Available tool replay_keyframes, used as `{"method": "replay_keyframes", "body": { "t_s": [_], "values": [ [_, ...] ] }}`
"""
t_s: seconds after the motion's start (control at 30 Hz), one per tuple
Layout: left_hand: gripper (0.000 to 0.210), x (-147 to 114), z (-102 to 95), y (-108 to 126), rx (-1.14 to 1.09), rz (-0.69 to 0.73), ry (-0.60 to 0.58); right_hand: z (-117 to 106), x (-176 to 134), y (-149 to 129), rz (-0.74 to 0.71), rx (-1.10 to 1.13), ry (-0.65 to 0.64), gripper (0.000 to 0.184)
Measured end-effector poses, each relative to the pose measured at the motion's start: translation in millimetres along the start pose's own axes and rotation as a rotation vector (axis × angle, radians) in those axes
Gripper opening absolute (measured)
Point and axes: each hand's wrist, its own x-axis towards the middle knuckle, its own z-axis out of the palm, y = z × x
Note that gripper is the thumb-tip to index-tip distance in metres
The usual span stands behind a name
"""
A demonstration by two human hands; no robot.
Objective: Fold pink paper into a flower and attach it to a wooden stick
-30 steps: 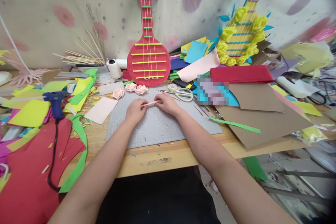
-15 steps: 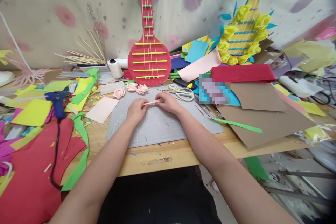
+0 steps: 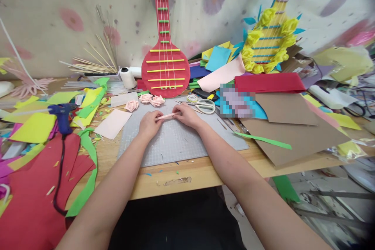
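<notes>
A narrow pale pink paper strip [image 3: 166, 116] is stretched between my two hands, low over the grey cutting mat [image 3: 175, 144]. My left hand [image 3: 150, 124] pinches its left end, and my right hand [image 3: 186, 115] has closed fingers on the right end. Just beyond my left hand lie pink paper roses [image 3: 156, 100], with one single rose [image 3: 131, 105] apart to the left. A flat pink paper piece [image 3: 113, 124] rests left of the mat. Scissors [image 3: 205, 106] with pale handles lie behind my right hand.
A red paper lute [image 3: 166, 70] leans upright at the back, and a yellow one [image 3: 267, 47] with paper flowers stands right. A blue glue gun [image 3: 63, 117] with a black cord is on the left among paper scraps. Brown cardboard [image 3: 293, 136] covers the right side.
Both hands still hold the pink strip in nearly the same place. A little more of its surface shows between the fingers. The whole view has shifted slightly.
</notes>
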Motion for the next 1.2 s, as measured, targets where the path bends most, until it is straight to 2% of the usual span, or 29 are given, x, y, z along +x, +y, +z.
{"method": "replay_keyframes", "body": {
  "t_s": [0.1,0.2,0.3,0.4,0.5,0.57,0.63,0.77,0.93,1.2],
  "values": [
    [0.012,-0.3,-1.3,-0.9,-0.045,-0.035,0.004,-0.3,0.2,0.3,0.009,0.048,0.012,0.008],
    [0.014,0.5,-2.5,-1.9,-0.228,-0.102,0.007,-0.5,2.4,3.1,0.058,0.275,0.056,0.009],
    [0.022,2.3,-4.2,3.9,-0.618,-0.225,0.034,-0.7,5.3,3.5,0.155,0.705,0.186,0.025],
    [0.028,2.9,-4.7,18.5,-1.072,-0.394,0.085,1.9,6.1,-5.3,0.329,1.114,0.291,0.037],
    [0.029,0.9,-1.8,33.0,-1.288,-0.487,0.105,10.9,4.7,-21.7,0.413,1.328,0.106,0.035],
    [0.03,-1.3,1.2,38.2,-1.323,-0.51,0.07,19.8,4.0,-31.8,0.386,1.367,-0.019,0.035],
    [0.03,-3.2,3.5,39.4,-1.329,-0.534,0.047,28.4,4.0,-38.1,0.39,1.398,-0.015,0.034],
    [0.03,-4.2,3.5,36.7,-1.315,-0.617,0.048,37.3,5.4,-40.3,0.443,1.384,0.031,0.028],
    [0.033,-2.9,0.7,35.5,-1.286,-0.697,0.023,30.5,8.4,-38.1,0.524,1.431,0.131,0.018],
    [0.039,-4.7,0.7,37.4,-1.281,-0.692,-0.015,22.3,13.5,-30.8,0.594,1.436,0.272,0.009]
  ]
}}
